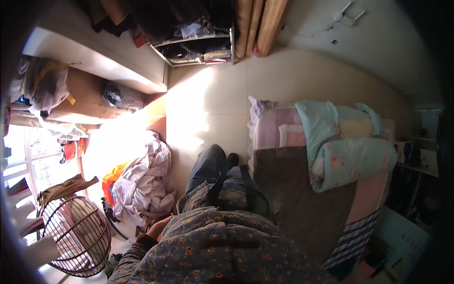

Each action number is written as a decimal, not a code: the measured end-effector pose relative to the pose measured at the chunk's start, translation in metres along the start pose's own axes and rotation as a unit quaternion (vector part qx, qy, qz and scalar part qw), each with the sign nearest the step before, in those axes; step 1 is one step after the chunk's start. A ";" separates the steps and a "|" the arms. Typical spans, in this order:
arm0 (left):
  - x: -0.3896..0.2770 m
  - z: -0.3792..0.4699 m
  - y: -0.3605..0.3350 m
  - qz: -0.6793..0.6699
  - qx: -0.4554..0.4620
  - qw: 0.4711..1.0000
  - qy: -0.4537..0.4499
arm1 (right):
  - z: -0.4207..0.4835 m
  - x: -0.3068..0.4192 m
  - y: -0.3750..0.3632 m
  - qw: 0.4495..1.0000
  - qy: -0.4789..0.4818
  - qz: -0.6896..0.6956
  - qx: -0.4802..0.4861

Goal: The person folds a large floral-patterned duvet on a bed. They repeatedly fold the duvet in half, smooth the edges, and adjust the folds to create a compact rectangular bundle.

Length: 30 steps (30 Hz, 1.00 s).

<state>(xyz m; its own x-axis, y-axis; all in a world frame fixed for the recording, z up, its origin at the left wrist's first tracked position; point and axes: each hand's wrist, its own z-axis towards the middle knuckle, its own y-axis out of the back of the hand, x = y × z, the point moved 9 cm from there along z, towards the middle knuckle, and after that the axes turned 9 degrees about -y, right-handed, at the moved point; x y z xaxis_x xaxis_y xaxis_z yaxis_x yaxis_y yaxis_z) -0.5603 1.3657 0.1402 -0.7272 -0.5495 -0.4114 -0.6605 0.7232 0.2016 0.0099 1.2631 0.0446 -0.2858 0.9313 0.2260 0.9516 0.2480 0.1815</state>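
Note:
At the left side of my floral quilted jacket (212,245), part of my left hand (160,227) shows past the dark cuff. Its fingers are hidden by the jacket's edge, so what it holds cannot be seen. A crumpled heap of pale lilac bedding (143,184) lies nearest to that hand, with an orange cloth (115,175) tucked against its far side. My right hand is out of view. To my right stands a bed with a dark brown blanket (298,191). A rolled light-blue quilt (358,159) with reddish prints rests on it.
A round slatted basket (76,234) holding cloth stands at the left by the bright window (39,149). Large cardboard boxes (92,96) bear plastic bags behind it. Ahead, a metal rack (198,39) sits beside wooden boards (271,28). Pale floor tiles (227,92) show strong sunlight.

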 end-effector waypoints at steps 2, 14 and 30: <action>-0.035 0.044 0.044 0.020 -0.026 0.999 -0.015 | 0.003 0.039 0.024 1.000 -0.001 -0.009 0.017; -0.517 0.433 0.376 0.483 0.031 0.833 -0.266 | 0.140 0.284 0.071 0.950 0.043 0.242 -0.195; -1.172 0.529 -0.078 0.537 0.338 0.554 -0.539 | 0.288 0.340 0.214 0.697 -0.063 0.569 -0.432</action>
<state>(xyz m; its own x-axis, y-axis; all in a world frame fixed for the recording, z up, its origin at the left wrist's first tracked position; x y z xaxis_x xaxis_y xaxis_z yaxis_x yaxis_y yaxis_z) 0.4427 2.1747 0.1366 0.1416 0.6555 -0.7418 0.5307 0.5823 0.6158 0.1486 1.7093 -0.1150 0.6629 0.4228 0.6179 0.1148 -0.8729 0.4742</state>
